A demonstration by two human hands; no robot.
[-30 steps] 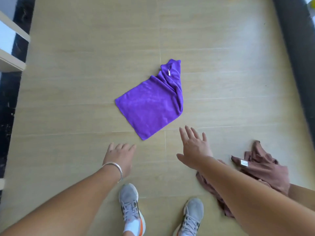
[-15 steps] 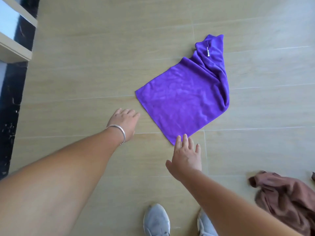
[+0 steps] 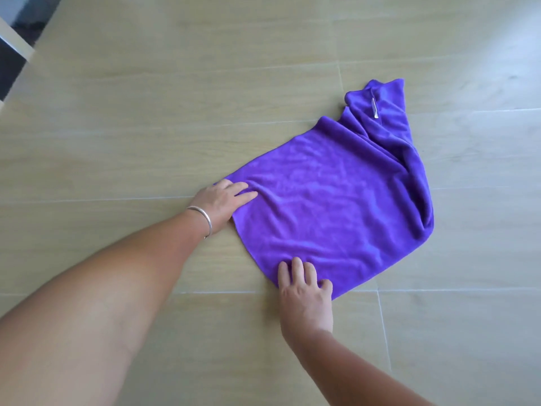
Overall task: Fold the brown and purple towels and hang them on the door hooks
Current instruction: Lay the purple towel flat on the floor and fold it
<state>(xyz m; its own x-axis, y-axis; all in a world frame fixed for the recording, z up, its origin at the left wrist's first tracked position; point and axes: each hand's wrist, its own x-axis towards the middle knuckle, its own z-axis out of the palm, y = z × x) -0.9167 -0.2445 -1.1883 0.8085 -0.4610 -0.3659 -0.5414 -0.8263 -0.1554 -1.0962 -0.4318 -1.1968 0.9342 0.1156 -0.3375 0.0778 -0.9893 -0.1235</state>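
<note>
View: head, single camera, worn on the person's head. Facing: forward and steeply down onto the floor [image 3: 146,127]. Lens: wide-angle; floor seams bow slightly toward the edges. Range: close, both forearms enter from the bottom edge, left hand [image 3: 222,202] and right hand [image 3: 304,294] at mid-frame. Centre-right filled by the towel [image 3: 330,206]. Upper-left corner: a pale frame edge [image 3: 14,39] with a dark strip beside it. Shared coverage: no second view.

Both hands, left [image 3: 222,200] and right [image 3: 306,291], have reached the purple towel [image 3: 330,200].
</note>
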